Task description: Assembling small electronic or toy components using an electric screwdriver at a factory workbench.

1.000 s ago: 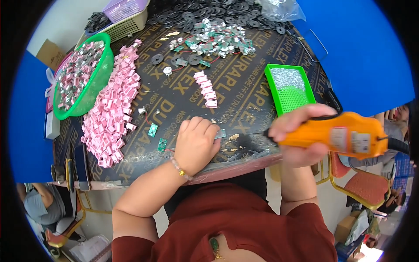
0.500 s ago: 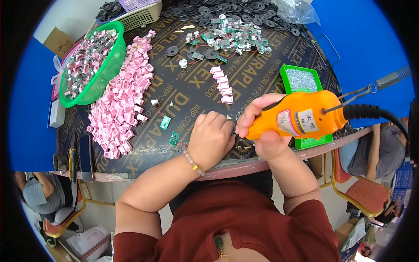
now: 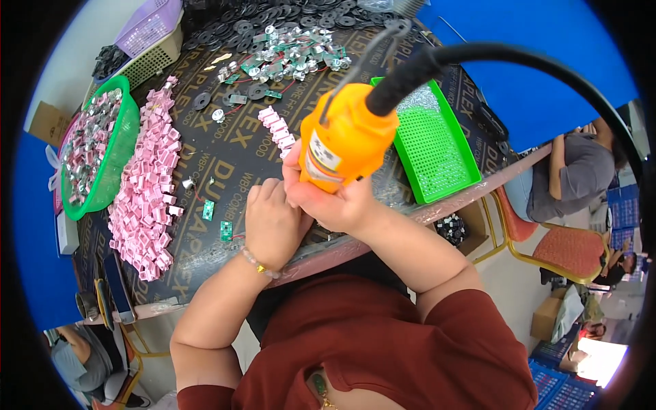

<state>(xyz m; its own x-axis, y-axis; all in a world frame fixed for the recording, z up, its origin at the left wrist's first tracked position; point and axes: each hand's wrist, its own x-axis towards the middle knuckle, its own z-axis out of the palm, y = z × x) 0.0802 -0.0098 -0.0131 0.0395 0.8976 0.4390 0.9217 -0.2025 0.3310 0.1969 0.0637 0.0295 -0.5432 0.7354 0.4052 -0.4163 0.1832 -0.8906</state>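
Note:
My right hand (image 3: 333,205) grips an orange power screwdriver (image 3: 347,141), held upright with its black cable (image 3: 492,58) arching away to the right. My left hand (image 3: 272,225) is closed right beside it on the dark table (image 3: 225,154), fingers curled over something small that I cannot make out. The tool's tip is hidden between the two hands. Two small green circuit boards (image 3: 217,220) with thin wires lie just left of my left hand.
A heap of pink parts (image 3: 147,195) lies left, with a green basket of silver parts (image 3: 89,150) beyond it. A green perforated tray (image 3: 427,140) sits right. Silver pieces (image 3: 290,55) and black rings (image 3: 280,17) cover the far side. Another person (image 3: 570,174) sits right.
My right hand brought the orange screwdriver from the right side to the middle and turned it upright, against my left hand. The left hand stayed closed in place.

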